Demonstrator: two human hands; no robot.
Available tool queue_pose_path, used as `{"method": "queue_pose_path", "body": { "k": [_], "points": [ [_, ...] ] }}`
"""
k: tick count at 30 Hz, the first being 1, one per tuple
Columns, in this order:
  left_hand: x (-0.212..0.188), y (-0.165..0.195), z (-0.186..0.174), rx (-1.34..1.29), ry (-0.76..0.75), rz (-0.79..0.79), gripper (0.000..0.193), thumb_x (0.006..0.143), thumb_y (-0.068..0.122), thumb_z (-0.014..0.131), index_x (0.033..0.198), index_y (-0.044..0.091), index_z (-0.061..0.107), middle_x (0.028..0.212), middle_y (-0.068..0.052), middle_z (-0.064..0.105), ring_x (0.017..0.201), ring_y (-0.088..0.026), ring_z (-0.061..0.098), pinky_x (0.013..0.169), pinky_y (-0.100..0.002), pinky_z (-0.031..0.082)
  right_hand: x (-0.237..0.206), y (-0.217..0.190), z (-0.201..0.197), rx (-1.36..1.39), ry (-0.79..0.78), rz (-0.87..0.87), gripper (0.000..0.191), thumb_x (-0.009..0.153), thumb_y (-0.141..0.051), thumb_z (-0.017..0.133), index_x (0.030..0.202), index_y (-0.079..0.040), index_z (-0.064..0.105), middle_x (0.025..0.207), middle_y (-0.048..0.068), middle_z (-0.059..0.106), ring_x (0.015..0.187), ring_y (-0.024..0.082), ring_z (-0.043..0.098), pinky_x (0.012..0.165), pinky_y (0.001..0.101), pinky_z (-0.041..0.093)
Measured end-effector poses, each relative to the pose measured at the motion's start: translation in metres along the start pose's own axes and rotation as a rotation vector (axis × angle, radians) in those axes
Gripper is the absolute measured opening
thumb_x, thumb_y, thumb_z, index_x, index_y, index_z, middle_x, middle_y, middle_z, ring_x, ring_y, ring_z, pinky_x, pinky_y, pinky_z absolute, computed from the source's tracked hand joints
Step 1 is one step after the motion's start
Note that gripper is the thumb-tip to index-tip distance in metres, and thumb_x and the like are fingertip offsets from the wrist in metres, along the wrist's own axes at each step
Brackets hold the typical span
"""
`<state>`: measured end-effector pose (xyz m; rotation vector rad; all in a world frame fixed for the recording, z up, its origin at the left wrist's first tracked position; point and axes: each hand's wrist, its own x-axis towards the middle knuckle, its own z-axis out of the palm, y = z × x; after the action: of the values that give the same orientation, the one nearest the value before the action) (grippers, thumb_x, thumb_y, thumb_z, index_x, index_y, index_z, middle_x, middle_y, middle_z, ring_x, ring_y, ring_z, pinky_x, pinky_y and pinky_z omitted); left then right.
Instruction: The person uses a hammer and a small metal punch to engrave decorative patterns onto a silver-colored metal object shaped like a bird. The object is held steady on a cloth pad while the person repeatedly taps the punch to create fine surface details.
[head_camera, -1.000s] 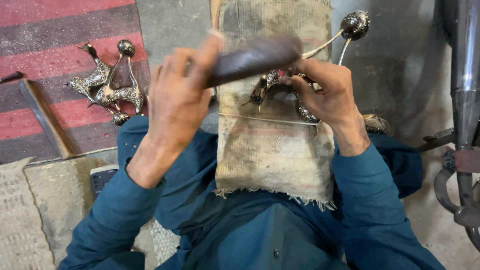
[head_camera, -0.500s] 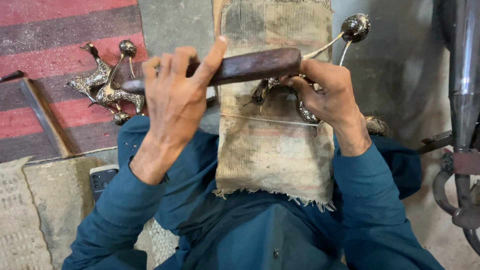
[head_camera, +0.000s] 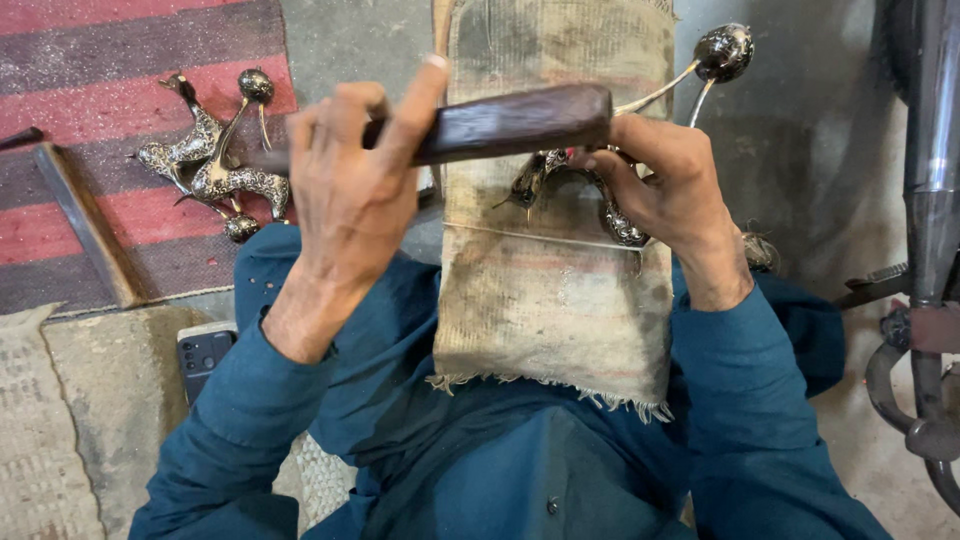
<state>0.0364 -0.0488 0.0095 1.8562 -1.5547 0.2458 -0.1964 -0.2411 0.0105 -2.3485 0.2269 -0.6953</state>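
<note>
My left hand (head_camera: 350, 190) grips a long dark wooden-handled tool (head_camera: 510, 122) held level across the view, index finger stretched along it. Under the tool's right end, my right hand (head_camera: 660, 180) holds an ornate dark metal bird figure (head_camera: 615, 215) with silver patterning against a burlap-covered block (head_camera: 555, 300). The figure's thin curved rods rise to a round knob (head_camera: 724, 52) at the upper right. Part of the figure is hidden by my right fingers and the tool.
Two similar patterned metal bird figures (head_camera: 210, 160) lie on a red and grey striped rug (head_camera: 120, 90) at the left. A flat metal bar (head_camera: 85, 225) lies beside them. A phone (head_camera: 203, 352) rests near my left elbow. Dark metal machinery (head_camera: 925, 250) stands at the right edge.
The tool has swung from tilted to level and shifted right, over the figure. My left hand slid along it and my index finger now lies on its top.
</note>
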Motion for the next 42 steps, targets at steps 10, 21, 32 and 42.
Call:
{"method": "queue_pose_path", "body": {
  "k": [10, 21, 32, 42],
  "points": [
    [-0.004, -0.005, 0.005, 0.214, -0.017, 0.029, 0.066, 0.101, -0.002, 0.070, 0.151, 0.034, 0.050, 0.114, -0.004, 0.051, 0.101, -0.025, 0.055, 0.093, -0.038, 0.046, 0.002, -0.002, -0.002, -0.049, -0.011, 0.049, 0.031, 0.098, 0.006, 0.076, 0.127, -0.001, 0.068, 0.108, 0.013, 0.076, 0.099, 0.021, 0.078, 0.083, 0.0298, 0.063],
    [0.002, -0.010, 0.000, -0.123, 0.038, 0.003, 0.073, 0.095, -0.002, 0.069, 0.156, 0.026, 0.043, 0.117, -0.008, 0.046, 0.113, -0.027, 0.054, 0.100, -0.041, 0.049, 0.003, 0.000, -0.005, -0.035, -0.042, 0.057, 0.032, 0.095, 0.007, 0.077, 0.124, -0.001, 0.069, 0.107, 0.014, 0.076, 0.096, 0.021, 0.077, 0.080, 0.0306, 0.060],
    [-0.021, -0.025, -0.005, -0.260, -0.092, -0.199, 0.079, 0.086, 0.002, 0.074, 0.157, 0.018, 0.043, 0.118, -0.019, 0.058, 0.105, -0.040, 0.066, 0.089, -0.044, 0.055, -0.018, 0.016, -0.014, 0.378, 0.283, 0.200, 0.019, 0.111, 0.012, 0.058, 0.127, 0.002, 0.064, 0.101, 0.013, 0.075, 0.096, 0.019, 0.077, 0.084, 0.0285, 0.065],
    [-0.065, 0.001, 0.009, -0.456, -0.160, -0.525, 0.074, 0.089, 0.005, 0.069, 0.155, 0.009, 0.036, 0.115, -0.026, 0.070, 0.103, -0.041, 0.074, 0.084, -0.043, 0.057, -0.025, 0.004, 0.003, 0.282, 0.183, 0.274, 0.021, 0.105, 0.009, 0.068, 0.125, 0.004, 0.063, 0.106, 0.014, 0.076, 0.104, 0.019, 0.076, 0.087, 0.0258, 0.061]
  ]
}}
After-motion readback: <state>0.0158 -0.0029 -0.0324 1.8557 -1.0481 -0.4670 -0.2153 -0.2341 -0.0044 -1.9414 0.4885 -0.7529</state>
